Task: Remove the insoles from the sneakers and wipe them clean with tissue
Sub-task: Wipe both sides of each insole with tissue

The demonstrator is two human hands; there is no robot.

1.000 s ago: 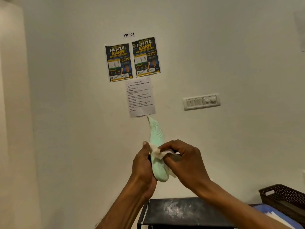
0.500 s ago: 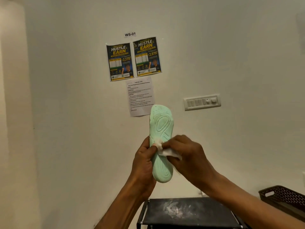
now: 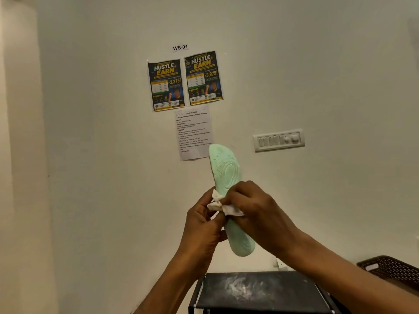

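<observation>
Above the rack (image 3: 260, 291), left hand (image 3: 201, 232) tight around insole (image 3: 226, 168), right hand (image 3: 263, 214) around tissue (image 3: 226, 208); basket (image 3: 392, 268) interior unclear.

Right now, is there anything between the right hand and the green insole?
Yes, only the tissue: the right hand holds it against the middle of the insole. The left hand grips the insole from the other side. Nothing else is in between.
</observation>
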